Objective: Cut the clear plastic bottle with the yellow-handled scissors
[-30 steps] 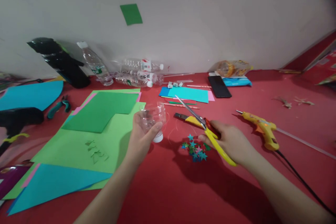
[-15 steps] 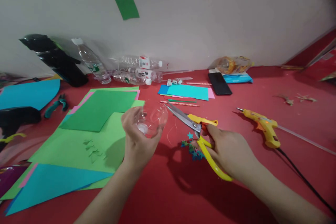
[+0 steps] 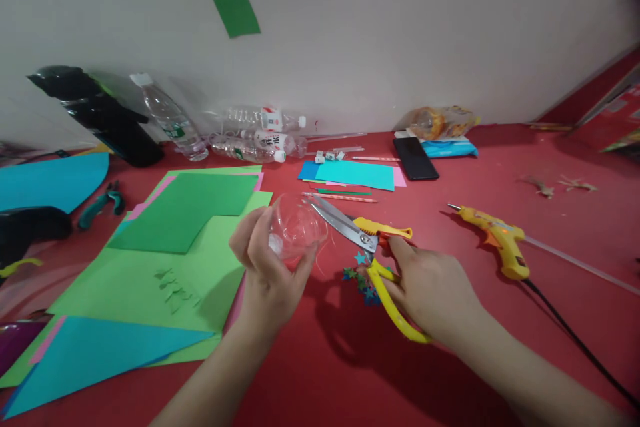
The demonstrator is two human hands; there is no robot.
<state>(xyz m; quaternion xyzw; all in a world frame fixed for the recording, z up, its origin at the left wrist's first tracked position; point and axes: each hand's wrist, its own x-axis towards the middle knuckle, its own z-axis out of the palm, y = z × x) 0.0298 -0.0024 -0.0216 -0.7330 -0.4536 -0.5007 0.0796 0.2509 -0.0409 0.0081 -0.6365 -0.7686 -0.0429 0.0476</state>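
While the red worktop (image 3: 300, 390) carries light-green paper (image 3: 125, 293) toward its left edge, the right hand (image 3: 433, 287) is clamped on scissors (image 3: 369, 240), tips at the rim of a clear bottle piece (image 3: 297, 221). The left hand (image 3: 270, 273) clasps that piece above the worktop, out from its back edge; tiny paper stars (image 3: 369, 295) lie below the scissors.

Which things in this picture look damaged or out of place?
The clear bottle piece in the left hand looks damaged: its wide end seems cut open. A green paper square sits askew on the wall, away from the other sheets.
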